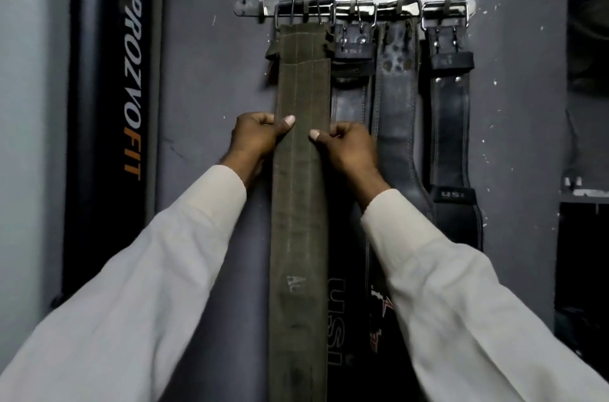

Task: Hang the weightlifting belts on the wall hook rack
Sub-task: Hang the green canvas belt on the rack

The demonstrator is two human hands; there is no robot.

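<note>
A long olive-green belt (301, 204) hangs by its metal buckle from the left end of the steel hook rack (389, 8) on the grey wall. My left hand (258, 138) grips the belt's left edge, thumb on its front. Level with it, my right hand (349, 144) grips the right edge, thumb also on the front. To the right hang a black USI belt (354, 49), a worn grey leather belt (397, 111) and another black USI belt (449, 125), each on its own hook.
A tall black padded upright with PROZYOFIT lettering (131, 82) stands left of the rack. Dark shelving or equipment (583, 204) sits at the right edge. White chipped paint dots the wall around the rack.
</note>
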